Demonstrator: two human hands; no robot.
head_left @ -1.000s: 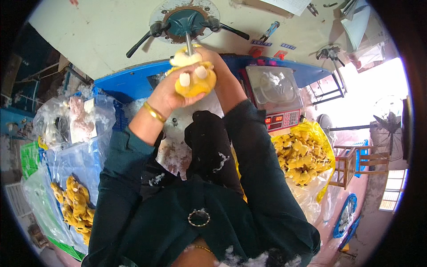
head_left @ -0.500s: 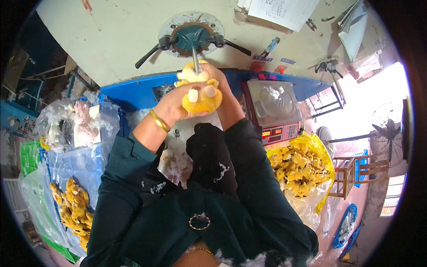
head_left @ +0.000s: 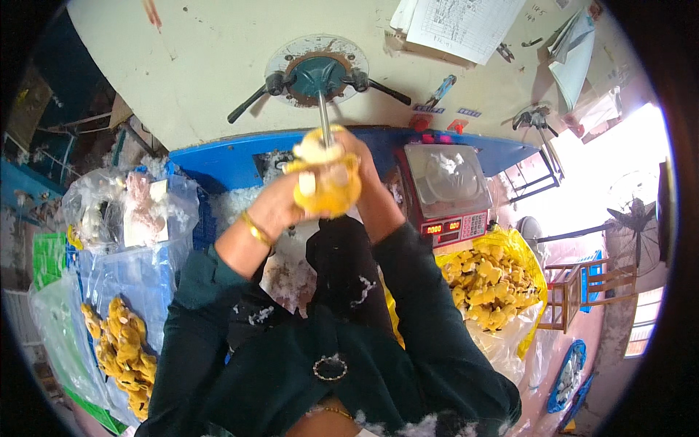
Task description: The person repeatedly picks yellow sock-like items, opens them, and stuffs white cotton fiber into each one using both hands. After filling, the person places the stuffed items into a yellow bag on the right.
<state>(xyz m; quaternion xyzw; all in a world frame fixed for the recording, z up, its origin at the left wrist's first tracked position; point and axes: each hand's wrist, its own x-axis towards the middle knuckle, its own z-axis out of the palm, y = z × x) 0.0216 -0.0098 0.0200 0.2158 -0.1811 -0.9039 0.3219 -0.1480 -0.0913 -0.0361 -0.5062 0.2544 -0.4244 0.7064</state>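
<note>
Both of my hands hold a yellow plush toy (head_left: 328, 195) with pale patches, in front of a metal nozzle (head_left: 325, 120). The nozzle sticks out toward me from a round green fitting (head_left: 317, 79) with two black handles. Its tip reaches the pale upper part of the toy; whether it goes inside is hard to make out. My left hand (head_left: 280, 198) is closed around the toy's left side, a gold bangle at the wrist. On the other side my right hand (head_left: 357, 158) grips the toy near the nozzle. The toy hides some fingers.
Right of my hands stands a red scale (head_left: 445, 182) with white fluff on its pan. A yellow bag (head_left: 535, 273) of plush pieces sits below it. More plush pieces (head_left: 124, 349) lie on blue plastic at left. Papers (head_left: 459, 25) and a cutter (head_left: 441, 91) are on the cream panel.
My hands have drawn the toy slightly toward me, and more of the nozzle shows. Toy and hands look blurred now. The whole view has shifted a little.
</note>
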